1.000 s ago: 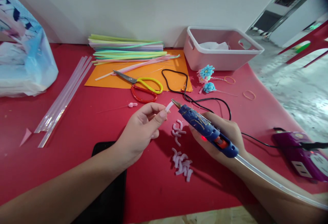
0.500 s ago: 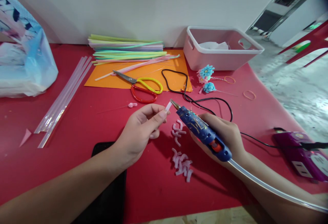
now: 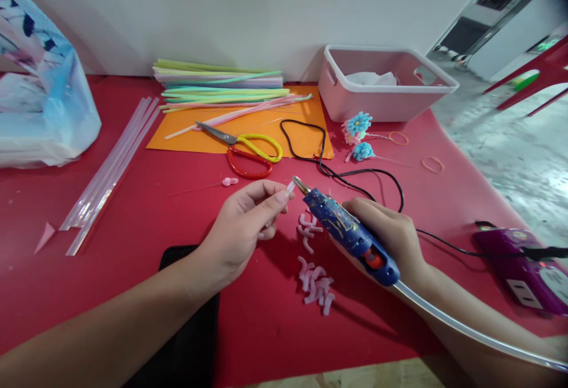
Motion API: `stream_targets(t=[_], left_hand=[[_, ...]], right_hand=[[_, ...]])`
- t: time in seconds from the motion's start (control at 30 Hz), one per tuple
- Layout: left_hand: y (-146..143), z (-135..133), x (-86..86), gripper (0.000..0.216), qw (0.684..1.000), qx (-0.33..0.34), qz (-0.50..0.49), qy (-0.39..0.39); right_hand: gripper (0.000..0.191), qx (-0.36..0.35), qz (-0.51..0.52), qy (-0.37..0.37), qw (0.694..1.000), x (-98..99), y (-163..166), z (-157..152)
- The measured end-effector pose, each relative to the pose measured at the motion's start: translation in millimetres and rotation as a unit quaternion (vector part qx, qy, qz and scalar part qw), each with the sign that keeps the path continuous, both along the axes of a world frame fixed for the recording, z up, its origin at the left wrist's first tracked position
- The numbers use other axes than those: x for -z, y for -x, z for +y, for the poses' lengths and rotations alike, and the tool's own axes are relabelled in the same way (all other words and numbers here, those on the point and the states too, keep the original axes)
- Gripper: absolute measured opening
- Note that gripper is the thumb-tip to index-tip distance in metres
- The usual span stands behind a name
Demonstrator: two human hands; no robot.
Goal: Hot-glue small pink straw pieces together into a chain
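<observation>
Between thumb and fingertips, my left hand (image 3: 248, 222) pinches a short pale pink pipe cleaner piece (image 3: 290, 187). My right hand (image 3: 394, 234) is wrapped round a blue hot glue gun (image 3: 350, 231), its metal nozzle at the tip of the piece; whether they touch is hard to tell. A clear glue stick (image 3: 470, 329) trails from the gun's back end. Below the nozzle lie several curled pink pipe cleaner pieces (image 3: 317, 284) on the red table (image 3: 266, 340). A pink bud on a thin wire (image 3: 229, 181) rests beyond my left hand.
Scissors (image 3: 239, 142) lie partly on an orange sheet (image 3: 177, 136) beside bundled pipe cleaners (image 3: 222, 83). Clear glue sticks (image 3: 113, 169) and a plastic bag (image 3: 48, 92) are left. A pink basket (image 3: 373, 101), blue flowers (image 3: 358, 123), black cord (image 3: 381, 170) and purple power box (image 3: 515, 258) are right. A black phone-like slab (image 3: 190, 323) lies under my left forearm.
The glue gun's nozzle has shifted slightly left and down along the tip of the pink piece. My left hand stays almost still and keeps its pinch.
</observation>
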State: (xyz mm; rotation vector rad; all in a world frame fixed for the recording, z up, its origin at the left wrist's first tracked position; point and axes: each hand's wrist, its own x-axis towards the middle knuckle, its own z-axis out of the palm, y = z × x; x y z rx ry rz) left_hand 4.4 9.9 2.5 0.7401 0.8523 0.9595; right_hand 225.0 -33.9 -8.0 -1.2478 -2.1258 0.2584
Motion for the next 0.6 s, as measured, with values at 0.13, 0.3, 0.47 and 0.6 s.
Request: stream_targets(t=[0.13, 0.3, 0.47, 0.6], left_hand=[[0.8, 0.4, 0.2, 0.018, 1.000, -0.001, 0.006, -0.002], [0.8, -0.2, 0.6, 0.019, 1.000, -0.001, 0.019, -0.016], [1.7, -0.1, 5.4, 0.016, 0.999, -0.010, 0.031, -0.040], [2.6, 0.1, 7.2, 0.016, 0.997, -0.015, 0.035, -0.064]], right_hand=[[0.012, -0.016, 0.007, -0.004, 1.000, -0.6, 1.4, 0.7], [0.012, -0.028, 0.017, 0.002, 0.999, -0.7, 1.0, -0.7], [0.012, 0.000, 0.033, 0.006, 0.999, -0.8, 1.2, -2.3], [0.013, 0.088, 0.044, 0.020, 0.995, -1.7, 5.4, -1.8]])
